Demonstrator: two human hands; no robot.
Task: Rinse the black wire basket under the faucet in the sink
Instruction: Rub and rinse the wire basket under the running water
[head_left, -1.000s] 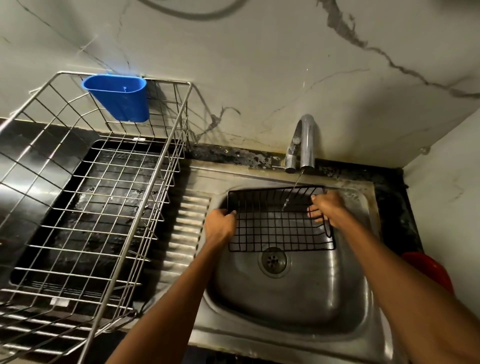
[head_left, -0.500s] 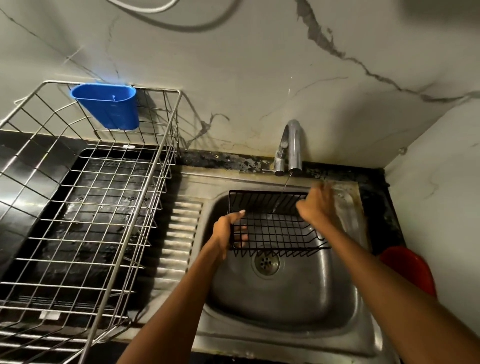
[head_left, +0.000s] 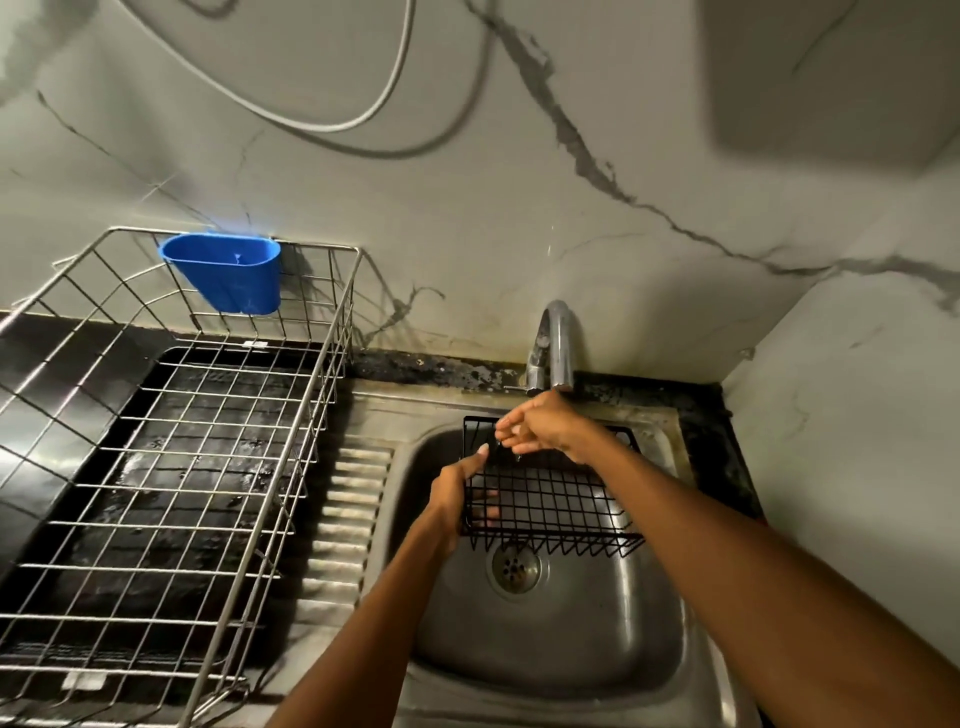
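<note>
The black wire basket (head_left: 550, 499) sits over the sink (head_left: 545, 639), just below the faucet (head_left: 553, 345). The left hand (head_left: 457, 493) grips its left end; the right hand (head_left: 545, 428) hovers loosely open under the faucet.

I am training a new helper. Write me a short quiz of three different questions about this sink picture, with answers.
1. True or false: the left hand grips the basket.
2. Where does the blue cup hang? A) on the faucet B) on the rack's back rim C) in the sink
3. Fill in: the right hand is just below the ____ spout.

Key: 1 true; 2 B, on the rack; 3 faucet, above the sink.
</note>
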